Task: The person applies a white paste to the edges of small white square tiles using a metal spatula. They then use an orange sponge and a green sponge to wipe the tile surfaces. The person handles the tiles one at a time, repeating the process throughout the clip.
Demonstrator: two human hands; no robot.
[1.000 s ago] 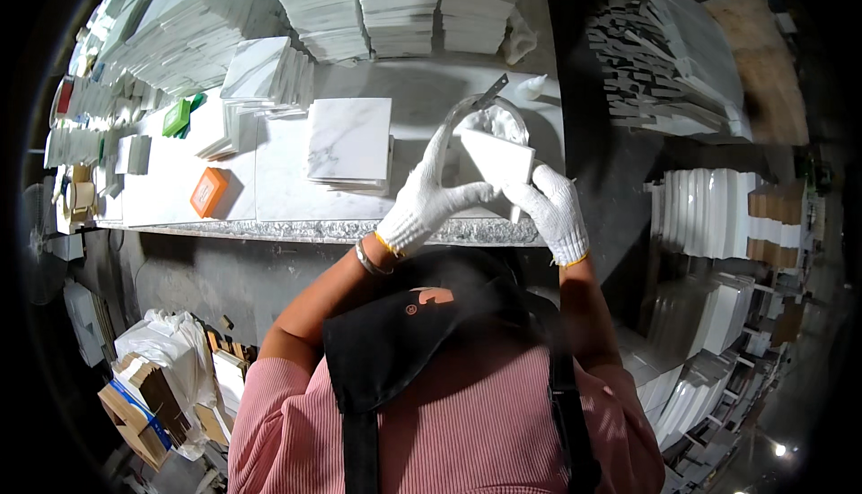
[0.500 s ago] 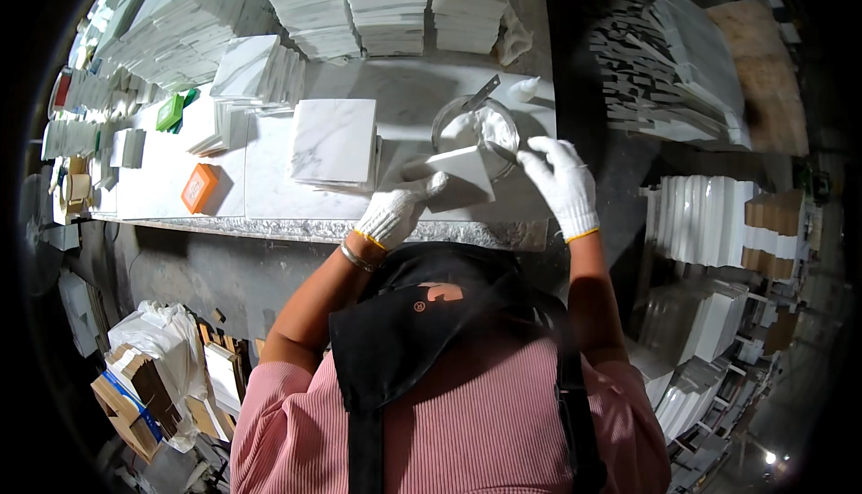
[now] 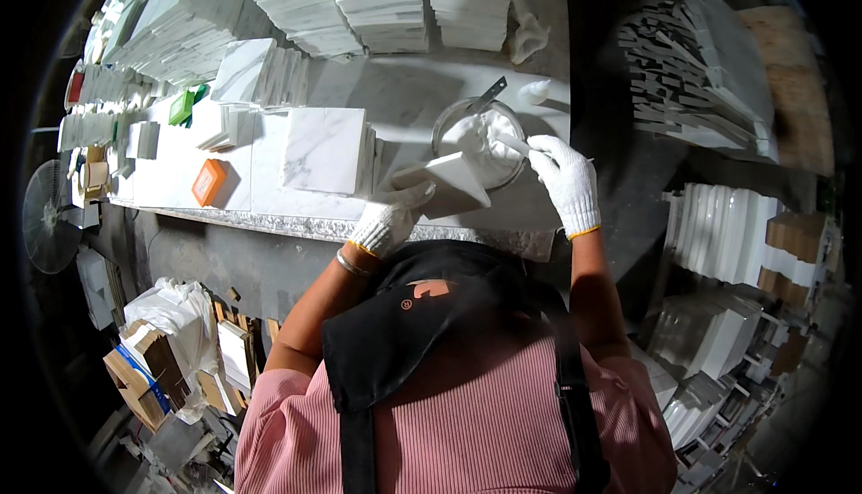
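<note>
My left hand (image 3: 388, 222), in a white knit glove, grips the near left edge of a square white tile (image 3: 446, 186) and holds it tilted beside the bowl. The fingers under the tile are hidden. In my right hand (image 3: 566, 184), also gloved, is a small flat spatula (image 3: 512, 143), its pale blade over the white paste (image 3: 485, 137). That paste fills much of a round clear bowl (image 3: 437, 139) on the table. A metal putty knife (image 3: 490, 92) leans out over the bowl's far rim. Left of the bowl stand square marbled tiles (image 3: 325, 150), set together.
The marble-topped table (image 3: 359, 90) carries tall tile stacks (image 3: 373, 0) along its far side. A white bottle (image 3: 536, 92) lies beyond the bowl. An orange block (image 3: 209, 181) and a green block (image 3: 181, 107) sit at the left. More slabs (image 3: 718, 229) stand at the right.
The spatula's blade has turned and now shows pale over the paste. The tile in my left hand is tilted a little more. The whole view has shifted slightly.
</note>
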